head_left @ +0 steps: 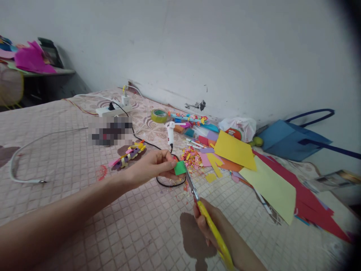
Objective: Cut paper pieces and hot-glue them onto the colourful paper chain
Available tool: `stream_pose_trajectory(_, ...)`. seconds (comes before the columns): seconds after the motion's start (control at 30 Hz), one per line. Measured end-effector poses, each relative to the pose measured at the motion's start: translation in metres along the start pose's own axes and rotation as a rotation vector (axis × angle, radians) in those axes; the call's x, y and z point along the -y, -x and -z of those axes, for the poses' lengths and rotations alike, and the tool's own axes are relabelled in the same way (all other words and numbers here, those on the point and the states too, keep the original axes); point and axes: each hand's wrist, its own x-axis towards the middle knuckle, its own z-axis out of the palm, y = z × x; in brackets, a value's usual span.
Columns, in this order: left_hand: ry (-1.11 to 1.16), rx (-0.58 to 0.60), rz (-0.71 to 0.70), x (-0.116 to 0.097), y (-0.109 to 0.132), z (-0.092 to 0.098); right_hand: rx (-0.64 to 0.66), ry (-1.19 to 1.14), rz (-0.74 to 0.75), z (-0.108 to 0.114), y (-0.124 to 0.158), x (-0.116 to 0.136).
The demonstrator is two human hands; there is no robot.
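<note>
My left hand [158,165] pinches a small green paper piece [180,168] between thumb and fingers, above the quilted bedspread [135,222]. A pair of scissors [210,222] with yellow handles is gripped in my right hand [208,218]. Its blades point away from me and meet the right edge of the green piece; whether they are cutting into it I cannot tell. Just beyond lies a heap of tiny colored paper snippets [191,158]. A white glue gun [170,133] stands behind my left hand, its black cord looping below the green piece.
Yellow paper [235,148], pale green paper [270,188] and red sheets [304,199] spread to the right. A blue bag [293,139] leans by the wall. Green tape [159,115], a power strip [113,110] and a decorated paper craft [128,155] lie farther back and left.
</note>
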Motion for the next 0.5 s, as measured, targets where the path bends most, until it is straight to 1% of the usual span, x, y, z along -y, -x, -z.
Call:
stream_pose_trajectory(0.13, -0.003, 0.0, -0.002, -0.0002, -0.0003, 0.0011, -0.008, -0.109, -0.113, -0.0002, 0.0009, 0.0047)
stream_pose_trajectory(0.23, 0.012, -0.008, 0.007, -0.0018, 0.0001, 0.0, 0.011, -0.17, -0.134, -0.0007, 0.0009, 0.0027)
stream_pose_trajectory(0.3, 0.021, -0.005, 0.012, -0.0028, 0.0005, -0.0011, 0.032, -0.119, -0.087, -0.0002, 0.0012, 0.0013)
stream_pose_trajectory(0.43, 0.015, 0.002, 0.024, -0.0028, 0.0012, -0.0023, 0.025, 0.074, 0.096, 0.0027, 0.0021, 0.0012)
stream_pose_trajectory(0.5, 0.011, 0.0, 0.029, -0.0022, 0.0011, -0.0023, 0.032, 0.108, 0.129, 0.0043, 0.0025, 0.0013)
